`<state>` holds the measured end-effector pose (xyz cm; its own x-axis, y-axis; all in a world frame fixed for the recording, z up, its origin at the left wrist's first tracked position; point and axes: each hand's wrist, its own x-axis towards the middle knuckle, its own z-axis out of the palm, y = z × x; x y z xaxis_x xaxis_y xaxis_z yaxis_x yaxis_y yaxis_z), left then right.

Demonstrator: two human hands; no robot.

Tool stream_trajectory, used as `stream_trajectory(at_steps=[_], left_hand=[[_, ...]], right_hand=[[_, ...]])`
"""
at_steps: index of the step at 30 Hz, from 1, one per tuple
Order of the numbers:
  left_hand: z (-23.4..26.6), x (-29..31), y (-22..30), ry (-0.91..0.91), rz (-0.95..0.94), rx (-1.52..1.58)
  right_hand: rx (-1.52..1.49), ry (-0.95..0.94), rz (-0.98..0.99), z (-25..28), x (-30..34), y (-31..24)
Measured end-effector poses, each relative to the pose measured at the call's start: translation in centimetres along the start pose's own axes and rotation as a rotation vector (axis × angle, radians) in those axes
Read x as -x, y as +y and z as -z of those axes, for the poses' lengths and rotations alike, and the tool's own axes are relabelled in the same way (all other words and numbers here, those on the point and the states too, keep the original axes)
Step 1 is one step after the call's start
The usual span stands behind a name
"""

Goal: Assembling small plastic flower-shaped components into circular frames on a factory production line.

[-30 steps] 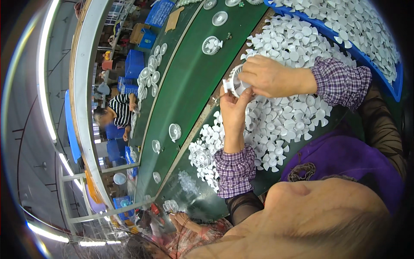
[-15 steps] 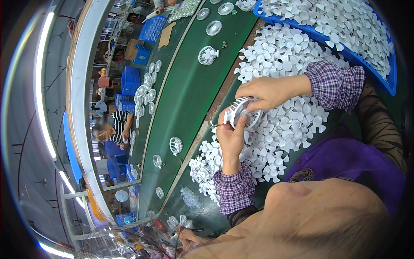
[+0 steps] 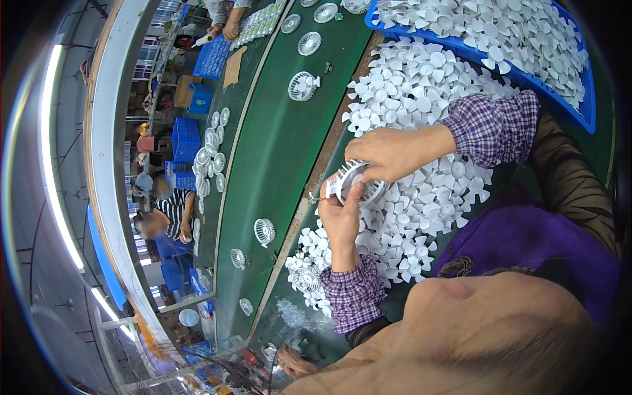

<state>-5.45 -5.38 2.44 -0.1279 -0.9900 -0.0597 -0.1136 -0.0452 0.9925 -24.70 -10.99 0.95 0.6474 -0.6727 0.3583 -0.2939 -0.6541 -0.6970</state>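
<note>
Both my hands hold a round white ribbed fan housing (image 3: 376,192) above the heap of white fan blades. My left hand (image 3: 341,227) grips it from below, with the thumb on the near rim and the fingers behind. My right hand (image 3: 388,151) closes over the upper rim, its fingertips reaching into the opening; whether they press a blade inside is hidden. A small part with thin wire (image 3: 315,197) shows beside the housing by my left fingers. Loose white fan blades (image 3: 411,220) lie beneath my hands. Another ribbed housing (image 3: 305,280) rests on the heap near my left sleeve.
A blue tray (image 3: 454,43) full of white blades stands at upper right. Alongside runs a green conveyor belt (image 3: 263,171) carrying several housings (image 3: 303,86). Clear small pieces (image 3: 293,315) lie at its near side. Across it, a person in a striped top (image 3: 174,214) sits near blue crates (image 3: 186,139).
The view has shifted slightly, moving most things left in the picture. Both hands keep hold of the housing, with only small finger movement. A person's hands have come further into view at the top.
</note>
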Motion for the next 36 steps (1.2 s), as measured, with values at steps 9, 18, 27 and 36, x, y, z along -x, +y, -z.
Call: stream_trajectory(at_steps=[9, 18, 27, 36], left_hand=[[0.1, -2.2, 0.8, 0.006, -0.014, -0.09], [10.6, -12.7, -4.1, 0.232, 0.534, 0.017], [17.5, -6.1, -4.4, 0.357, 0.606, -0.209], [22.7, -3.2, -8.3, 0.705, 0.322, 0.088]], right_hand=[[-0.033, 0.026, -0.042, 1.0, -0.9, 0.8], [0.615, 0.007, -0.285, 5.1, -1.9, 8.6], [0.775, -0.018, -0.304, 3.5, -0.7, 9.7], [0.857, 0.016, -0.29, 3.2, -0.4, 10.8]])
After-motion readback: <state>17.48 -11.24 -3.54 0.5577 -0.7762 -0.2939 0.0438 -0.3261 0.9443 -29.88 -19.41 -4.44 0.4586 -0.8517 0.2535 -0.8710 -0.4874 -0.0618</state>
